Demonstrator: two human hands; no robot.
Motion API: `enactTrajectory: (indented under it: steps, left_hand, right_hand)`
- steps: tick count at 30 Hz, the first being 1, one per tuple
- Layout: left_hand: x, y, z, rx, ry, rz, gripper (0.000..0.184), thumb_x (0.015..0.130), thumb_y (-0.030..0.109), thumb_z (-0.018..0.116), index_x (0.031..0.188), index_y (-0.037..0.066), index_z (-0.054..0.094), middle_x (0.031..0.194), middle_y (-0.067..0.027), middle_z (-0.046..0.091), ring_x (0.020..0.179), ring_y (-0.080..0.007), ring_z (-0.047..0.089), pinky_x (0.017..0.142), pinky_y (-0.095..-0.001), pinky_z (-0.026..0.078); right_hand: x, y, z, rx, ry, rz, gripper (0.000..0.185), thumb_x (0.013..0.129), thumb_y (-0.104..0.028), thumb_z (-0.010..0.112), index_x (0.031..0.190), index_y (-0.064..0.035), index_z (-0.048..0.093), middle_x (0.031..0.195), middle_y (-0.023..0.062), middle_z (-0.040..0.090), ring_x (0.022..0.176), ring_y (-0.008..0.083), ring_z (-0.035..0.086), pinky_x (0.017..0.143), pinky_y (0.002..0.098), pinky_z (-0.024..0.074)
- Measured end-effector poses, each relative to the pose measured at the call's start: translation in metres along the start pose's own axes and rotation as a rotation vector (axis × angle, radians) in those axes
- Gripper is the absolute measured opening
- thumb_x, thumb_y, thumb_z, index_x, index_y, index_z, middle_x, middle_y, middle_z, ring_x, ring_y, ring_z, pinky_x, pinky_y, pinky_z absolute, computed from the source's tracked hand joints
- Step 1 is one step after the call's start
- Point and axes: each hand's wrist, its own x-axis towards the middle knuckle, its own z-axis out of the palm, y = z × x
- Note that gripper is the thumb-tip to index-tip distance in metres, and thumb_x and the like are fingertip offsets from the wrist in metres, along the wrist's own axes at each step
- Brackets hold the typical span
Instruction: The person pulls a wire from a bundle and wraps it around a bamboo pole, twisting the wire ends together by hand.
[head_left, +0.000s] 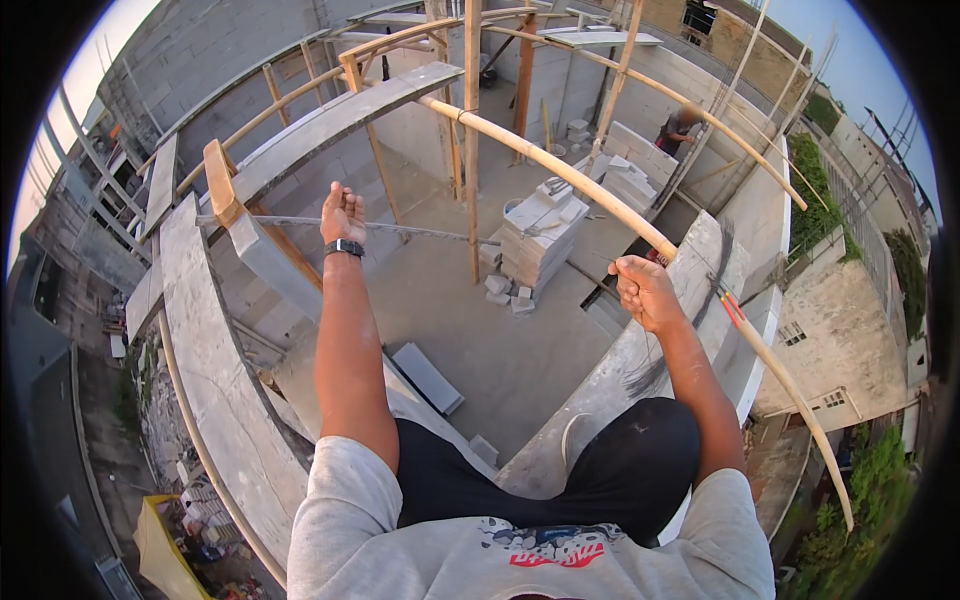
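Observation:
My left hand (343, 213) is raised over the open drop, palm up with its fingers curled; what they hold, if anything, is too small to make out. A thin grey rod (420, 232) runs across just behind that wrist. My right hand (645, 293) is closed in a pinch, with a short end of thin wire (603, 257) sticking out past the fingertips. Beside it, pincers with red handles (733, 308) lie on the wall-top plank (590, 410). Dark strands of tie wire (648, 378) spread over the same plank near my raised knee.
A long bamboo pole (560, 168) crosses ahead, and upright timber posts (472, 130) rise from below. Stacked blocks (540, 235) stand on the floor far down. Another person (678, 130) is at the far wall. More planks (205, 310) run along the left.

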Motion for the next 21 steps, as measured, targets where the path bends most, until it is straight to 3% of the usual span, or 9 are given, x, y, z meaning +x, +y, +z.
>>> enactTrajectory:
  steps: [1,2,4,8,15,21]
  left_hand:
    - [0.001,0.0,0.0,-0.001,-0.001,0.0,0.015,0.09,0.021,0.074,0.093,0.012,0.062,0.082,0.0014,0.062,0.068,-0.0094,0.059,0.068,-0.0261,0.058]
    - [0.001,0.001,-0.001,0.016,-0.005,0.019,0.013,0.09,0.022,0.074,0.09,0.013,0.064,0.08,0.0021,0.063,0.068,-0.0089,0.06,0.068,-0.0262,0.058]
    - [0.002,0.0,-0.006,0.033,-0.009,0.037,0.012,0.09,0.022,0.074,0.088,0.014,0.065,0.078,0.0028,0.063,0.068,-0.0084,0.06,0.069,-0.0264,0.058]
    - [0.002,0.001,-0.011,0.144,0.04,0.07,0.013,0.09,0.018,0.073,0.092,0.01,0.062,0.076,-0.001,0.063,0.063,-0.0098,0.059,0.065,-0.0277,0.058]
    - [0.007,0.007,-0.022,0.138,0.101,-0.01,0.007,0.093,0.016,0.069,0.091,0.01,0.065,0.074,-0.0004,0.063,0.062,-0.009,0.059,0.066,-0.0284,0.059]
    - [0.002,0.008,-0.022,0.187,0.163,0.023,0.01,0.091,0.014,0.072,0.09,0.007,0.064,0.074,-0.0026,0.064,0.059,-0.0099,0.058,0.06,-0.0283,0.057]
  right_hand:
    - [0.002,0.003,0.0,-0.195,0.06,-0.011,0.024,0.099,-0.025,0.059,0.091,-0.0021,0.063,0.059,-0.0069,0.043,0.048,0.0023,0.036,0.044,0.0192,0.0291]
    - [0.004,0.008,-0.001,-0.196,0.061,-0.011,0.024,0.099,-0.025,0.059,0.091,-0.0021,0.063,0.059,-0.0069,0.043,0.048,0.0023,0.036,0.044,0.0192,0.0291]
    - [0.006,0.018,-0.002,-0.596,0.013,-0.027,0.025,0.099,-0.022,0.059,0.089,0.0,0.065,0.061,-0.0057,0.046,0.053,0.005,0.038,0.05,0.0226,0.0321]
    - [0.005,0.021,-0.001,-0.679,-0.177,0.157,0.024,0.096,-0.022,0.062,0.088,0.0001,0.067,0.063,-0.0044,0.05,0.057,0.0069,0.041,0.055,0.0246,0.0345]
    - [-0.006,0.003,0.012,-0.828,-0.432,0.227,0.026,0.097,-0.026,0.061,0.092,-0.0025,0.071,0.061,-0.0029,0.054,0.055,0.0064,0.043,0.053,0.0249,0.0338]
    - [-0.013,0.001,0.011,-0.716,-0.423,0.275,0.027,0.098,-0.026,0.06,0.098,-0.0019,0.072,0.06,-0.0016,0.059,0.056,0.0055,0.045,0.054,0.0244,0.0359]
